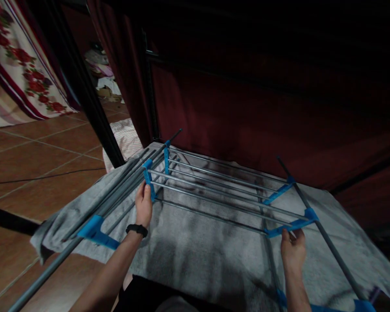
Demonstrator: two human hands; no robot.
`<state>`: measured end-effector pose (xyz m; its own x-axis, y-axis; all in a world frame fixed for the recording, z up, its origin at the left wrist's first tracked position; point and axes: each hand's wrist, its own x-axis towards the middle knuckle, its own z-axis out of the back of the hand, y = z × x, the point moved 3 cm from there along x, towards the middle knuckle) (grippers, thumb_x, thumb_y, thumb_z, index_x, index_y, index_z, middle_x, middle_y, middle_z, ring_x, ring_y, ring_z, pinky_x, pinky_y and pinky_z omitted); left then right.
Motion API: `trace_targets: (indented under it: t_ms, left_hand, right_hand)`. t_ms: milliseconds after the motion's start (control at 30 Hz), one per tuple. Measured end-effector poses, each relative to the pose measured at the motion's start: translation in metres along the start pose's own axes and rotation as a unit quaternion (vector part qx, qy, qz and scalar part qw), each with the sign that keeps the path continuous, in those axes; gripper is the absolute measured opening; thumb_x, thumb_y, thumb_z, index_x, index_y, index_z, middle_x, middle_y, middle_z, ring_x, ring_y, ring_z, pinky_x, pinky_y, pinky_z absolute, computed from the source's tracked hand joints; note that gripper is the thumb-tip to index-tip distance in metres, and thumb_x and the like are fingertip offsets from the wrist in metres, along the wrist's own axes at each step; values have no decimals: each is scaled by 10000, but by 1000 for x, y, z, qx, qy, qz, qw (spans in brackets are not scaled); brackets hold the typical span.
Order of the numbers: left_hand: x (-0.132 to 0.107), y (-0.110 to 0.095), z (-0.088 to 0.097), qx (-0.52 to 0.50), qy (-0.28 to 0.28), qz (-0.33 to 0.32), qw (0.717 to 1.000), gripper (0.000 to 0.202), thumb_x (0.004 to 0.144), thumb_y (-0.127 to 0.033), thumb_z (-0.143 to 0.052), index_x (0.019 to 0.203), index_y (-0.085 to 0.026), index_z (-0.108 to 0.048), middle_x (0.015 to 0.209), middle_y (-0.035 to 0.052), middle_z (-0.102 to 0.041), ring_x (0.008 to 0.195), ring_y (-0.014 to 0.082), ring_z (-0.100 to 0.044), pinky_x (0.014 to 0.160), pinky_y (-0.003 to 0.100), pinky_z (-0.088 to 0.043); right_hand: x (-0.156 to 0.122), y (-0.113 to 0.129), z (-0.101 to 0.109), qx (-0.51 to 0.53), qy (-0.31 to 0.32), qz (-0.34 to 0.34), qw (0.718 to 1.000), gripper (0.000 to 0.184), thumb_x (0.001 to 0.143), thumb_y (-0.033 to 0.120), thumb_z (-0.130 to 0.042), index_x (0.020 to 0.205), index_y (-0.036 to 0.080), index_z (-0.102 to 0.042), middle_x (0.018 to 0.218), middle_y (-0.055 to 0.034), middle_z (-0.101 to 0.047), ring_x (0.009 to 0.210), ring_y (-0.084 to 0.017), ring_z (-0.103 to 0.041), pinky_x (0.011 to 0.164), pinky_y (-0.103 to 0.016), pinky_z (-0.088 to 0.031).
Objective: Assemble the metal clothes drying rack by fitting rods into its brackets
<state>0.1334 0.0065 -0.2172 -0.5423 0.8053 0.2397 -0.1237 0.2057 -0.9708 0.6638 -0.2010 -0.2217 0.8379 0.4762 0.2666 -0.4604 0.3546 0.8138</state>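
A partly built rack of grey metal tubes (214, 193) and blue plastic brackets lies before me on a grey blanket. My left hand (143, 206), with a black band on the wrist, is closed on a blue bracket (147, 175) at the rack's left side. At the right side, the fingers of my right hand (293, 251) curl against another blue bracket (287, 226), gripping it from below. Several cross tubes run between the two sides. Nearer to me on the left, a further blue bracket (97, 232) sits on a long side tube (48, 275).
Loose grey tubes (125, 190) lie bundled at the left on the blanket (195, 251). A dark red curtain (246, 112) hangs behind the rack. Black posts (84, 86) stand at the left, and a cable (52, 177) crosses the tiled floor (16, 160).
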Motion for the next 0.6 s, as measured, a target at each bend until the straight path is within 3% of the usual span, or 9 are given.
trace_targets:
  t_ms: [133, 233, 333, 433, 533, 600]
  left_hand:
    - [-38, 9, 13, 36, -105, 2, 994, 395, 931, -544, -545, 1115, -202, -615, 1169, 113, -636, 1147, 275, -593, 1050, 427, -461]
    - [-75, -15, 2, 34, -56, -34, 997, 278, 928, -480, -594, 1061, -237, -608, 1078, 85, -637, 1027, 254, -611, 939, 402, -504]
    - [-103, -76, -25, -11, 45, -145, 988, 170, 973, -389, -581, 1042, -247, -643, 1043, 82, -645, 996, 241, -619, 899, 397, -517]
    - [-113, -148, -54, -69, 75, -272, 957, 125, 1004, -278, -553, 1064, -258, -661, 1029, 90, -654, 1030, 234, -622, 936, 410, -507]
    - [-100, -204, -93, -118, 70, -317, 938, 158, 1030, -252, -505, 1087, -236, -652, 1081, 96, -658, 1068, 222, -619, 925, 394, -513]
    - [-74, -232, -127, -120, 47, -326, 936, 175, 1037, -244, -484, 1035, -214, -656, 1048, 78, -667, 1035, 205, -623, 895, 366, -522]
  right_hand:
    - [-52, -2, -8, 23, -65, 52, 996, 787, 819, 551, -562, 1481, 137, -462, 1409, -244, -505, 1142, -349, -601, 940, -514, -518]
    - [-108, -8, -33, 43, 42, 76, 995, 616, 857, 543, -534, 1398, 248, -547, 1383, -170, -525, 1190, -346, -585, 1046, -562, -474]
    - [-158, -14, -61, 85, 157, 84, 980, 428, 870, 516, -557, 1217, 288, -664, 1349, -112, -575, 1309, -351, -539, 1126, -578, -431]
    - [-187, -20, -80, 124, 215, 93, 964, 338, 857, 463, -628, 1149, 321, -722, 1323, -77, -626, 1304, -338, -553, 1156, -575, -412]
    - [-196, -27, -89, 111, 224, 151, 956, 330, 877, 394, -624, 1177, 307, -730, 1294, -85, -669, 1279, -329, -576, 1161, -570, -399]
    - [-196, -30, -91, 61, 218, 214, 950, 354, 934, 357, -525, 1218, 252, -710, 1287, -113, -682, 1258, -319, -593, 1126, -563, -427]
